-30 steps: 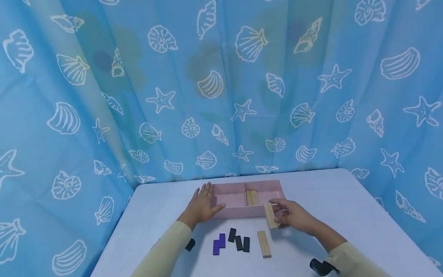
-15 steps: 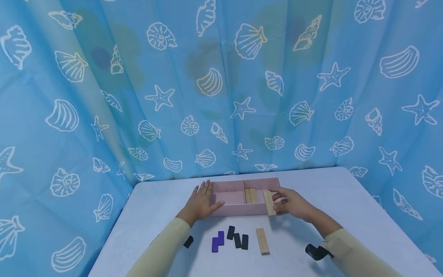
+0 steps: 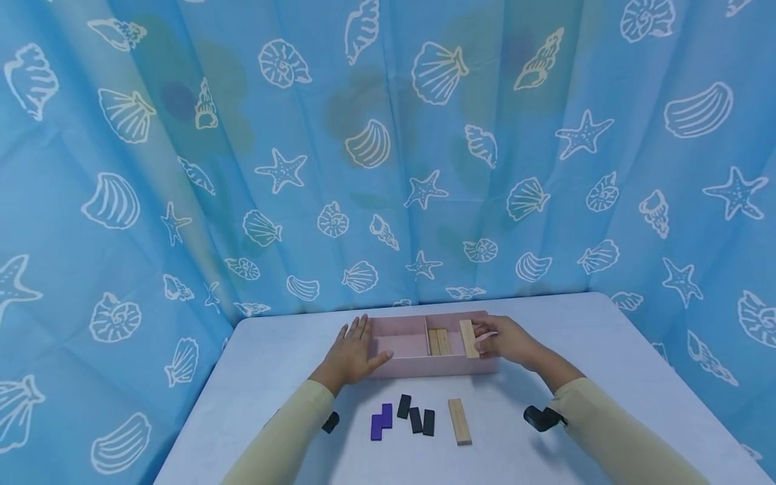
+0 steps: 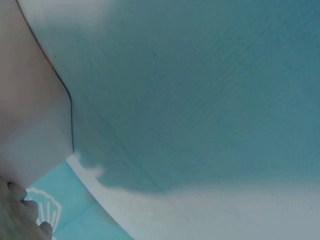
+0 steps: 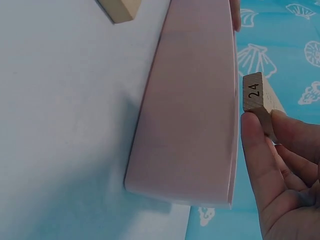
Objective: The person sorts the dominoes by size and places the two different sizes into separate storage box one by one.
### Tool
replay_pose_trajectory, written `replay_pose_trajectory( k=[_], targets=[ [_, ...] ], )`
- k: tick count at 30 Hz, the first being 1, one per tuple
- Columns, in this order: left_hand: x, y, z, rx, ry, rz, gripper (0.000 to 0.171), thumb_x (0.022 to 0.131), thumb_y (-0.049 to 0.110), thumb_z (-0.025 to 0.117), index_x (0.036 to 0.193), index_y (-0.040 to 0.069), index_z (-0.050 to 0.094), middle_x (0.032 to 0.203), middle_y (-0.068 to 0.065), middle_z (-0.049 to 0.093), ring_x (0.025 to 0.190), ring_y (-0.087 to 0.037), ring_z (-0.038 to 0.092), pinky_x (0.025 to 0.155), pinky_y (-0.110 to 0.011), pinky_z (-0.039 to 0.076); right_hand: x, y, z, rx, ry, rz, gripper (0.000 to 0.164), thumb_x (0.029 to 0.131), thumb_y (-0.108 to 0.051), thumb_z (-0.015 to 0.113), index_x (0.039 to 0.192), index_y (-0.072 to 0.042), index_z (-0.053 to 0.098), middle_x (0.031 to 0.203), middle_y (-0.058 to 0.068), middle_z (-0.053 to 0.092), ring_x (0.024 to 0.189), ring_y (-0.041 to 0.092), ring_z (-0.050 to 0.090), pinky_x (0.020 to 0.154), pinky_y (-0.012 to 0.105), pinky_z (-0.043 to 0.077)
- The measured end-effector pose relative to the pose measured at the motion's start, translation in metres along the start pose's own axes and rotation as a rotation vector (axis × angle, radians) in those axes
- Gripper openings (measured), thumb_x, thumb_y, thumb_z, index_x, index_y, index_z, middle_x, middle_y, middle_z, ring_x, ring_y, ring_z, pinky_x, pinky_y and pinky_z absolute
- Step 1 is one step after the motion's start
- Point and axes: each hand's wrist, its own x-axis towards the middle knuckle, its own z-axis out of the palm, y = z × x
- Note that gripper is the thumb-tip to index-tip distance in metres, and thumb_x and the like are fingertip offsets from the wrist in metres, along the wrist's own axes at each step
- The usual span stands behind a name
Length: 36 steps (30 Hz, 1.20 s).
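Head view: we have a light wooden rectangular block [image 3: 469, 339] pinched between thumb and fingers of the right hand [image 3: 506, 339], over the right compartment of the pink two-compartment box [image 3: 424, 367]. Two upright-looking wooden blocks [image 3: 439, 342] sit against the divider. Left hand [image 3: 351, 357] has its fingers spread at the box's left end, thumb over the front rim.

Only right wrist gives us the "24" on the held block's end face, plus a visible gap to the rim. Left wrist shows just box wall, cloth and bunched fingertips.

Only head shows two touching purple blocks [image 3: 381, 422] and three black blocks [image 3: 416, 419] on the white-covered worktop [image 3: 376, 465], left of another wooden block [image 3: 460, 422].
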Motion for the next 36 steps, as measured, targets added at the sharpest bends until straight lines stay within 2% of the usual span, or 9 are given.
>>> replay_pose_trajectory(
  k=[7,18,31,36],
  targets=[
    [0.001,0.000,0.001,0.001,0.000,0.002,0.098,0.089,0.074,0.034,0.156,0.006,0.013,0.161,-0.008,0.012,0.147,-0.026,0.007,0.116,-0.045,0.005,0.014,0.001,0.003,-0.003,0.007,0.000,0.053,0.093,0.001,0.060,0.143,-0.001,0.045,0.113,0.011,0.059,0.095,0.021,0.064,0.077,0.035,0.057],
    [0.003,-0.001,0.003,-0.006,0.008,0.005,0.098,0.089,0.074,0.035,0.156,0.005,0.014,0.161,-0.010,0.013,0.147,-0.027,0.008,0.116,-0.047,0.006,0.032,0.003,0.013,0.000,0.017,0.050,0.052,0.091,0.002,0.062,0.141,0.000,0.047,0.111,0.012,0.059,0.091,0.021,0.065,0.077,0.036,0.057],
    [0.004,-0.003,0.007,-0.031,0.013,0.014,0.098,0.089,0.074,0.036,0.156,0.005,0.015,0.161,-0.010,0.013,0.147,-0.028,0.008,0.116,-0.047,0.005,0.044,0.006,0.023,-0.171,0.059,0.096,0.051,0.087,0.007,0.062,0.136,0.002,0.052,0.103,0.011,0.061,0.088,0.022,0.063,0.073,0.034,0.057],
    [0.004,-0.003,0.007,-0.034,0.013,0.013,0.098,0.090,0.074,0.036,0.156,0.005,0.014,0.161,-0.011,0.012,0.147,-0.028,0.008,0.116,-0.047,0.005,0.048,0.003,0.029,-0.259,0.078,0.112,0.045,0.085,0.008,0.062,0.129,0.004,0.057,0.091,0.010,0.062,0.077,0.020,0.063,0.066,0.031,0.056]
  ],
)
